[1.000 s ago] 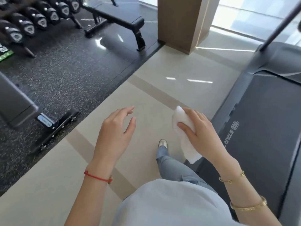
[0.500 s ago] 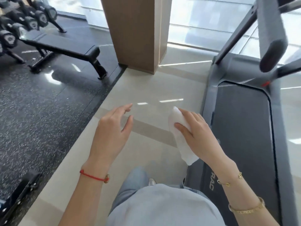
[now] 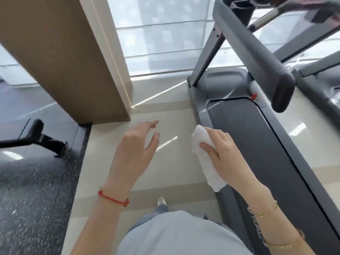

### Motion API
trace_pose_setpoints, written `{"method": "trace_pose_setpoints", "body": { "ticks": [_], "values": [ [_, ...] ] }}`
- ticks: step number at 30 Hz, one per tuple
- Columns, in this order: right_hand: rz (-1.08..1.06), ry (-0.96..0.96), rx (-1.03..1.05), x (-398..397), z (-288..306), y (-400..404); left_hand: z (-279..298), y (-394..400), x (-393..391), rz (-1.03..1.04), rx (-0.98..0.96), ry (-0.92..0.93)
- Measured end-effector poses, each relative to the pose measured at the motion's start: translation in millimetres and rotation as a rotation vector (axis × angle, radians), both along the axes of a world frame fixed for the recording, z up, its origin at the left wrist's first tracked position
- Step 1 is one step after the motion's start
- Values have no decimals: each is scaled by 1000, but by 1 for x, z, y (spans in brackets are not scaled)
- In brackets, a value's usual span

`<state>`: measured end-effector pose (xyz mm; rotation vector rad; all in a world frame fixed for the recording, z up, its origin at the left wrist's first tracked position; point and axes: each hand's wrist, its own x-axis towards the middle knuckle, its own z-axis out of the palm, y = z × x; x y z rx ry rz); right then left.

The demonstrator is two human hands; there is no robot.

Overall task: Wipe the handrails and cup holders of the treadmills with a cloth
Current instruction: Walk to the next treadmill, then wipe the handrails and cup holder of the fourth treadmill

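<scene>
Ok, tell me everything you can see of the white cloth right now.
The white cloth looks soft and thick, folded into a long pad. The right hand holds it, thumb across its front and fingers behind. Its top end sticks up above the fingers; its lower end hangs free below the palm. It is in the air beside the grey treadmill deck, touching nothing else.

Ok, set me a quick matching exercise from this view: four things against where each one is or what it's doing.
Things:
1. white folded cloth
2. left hand
3. dark grey padded treadmill handrail
4. tan wooden pillar

States:
A. empty, above the pale floor
B. upper right, untouched
C. gripped by the right hand
D. upper left, standing on the floor

Pairs: 1-C, 2-A, 3-B, 4-D
</scene>
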<state>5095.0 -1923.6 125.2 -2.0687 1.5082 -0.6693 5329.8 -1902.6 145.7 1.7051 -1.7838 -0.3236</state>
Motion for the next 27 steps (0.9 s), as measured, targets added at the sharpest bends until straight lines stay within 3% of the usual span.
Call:
{"method": "trace_pose_setpoints", "body": {
  "ticks": [8, 16, 21, 27],
  "values": [
    [-311, 9, -19, 22, 13, -94, 9, -164, 12, -309, 10, 3],
    [-565, 29, -54, -1, 10, -186, -1, -309, -34, -550, -16, 24],
    [-685, 99, -177, -36, 32, -256, 14, -402, -88, -661, -73, 32],
    [-825, 336, -423, -86, 69, -341, 30, -501, -149, -791, -111, 64]
  ]
}}
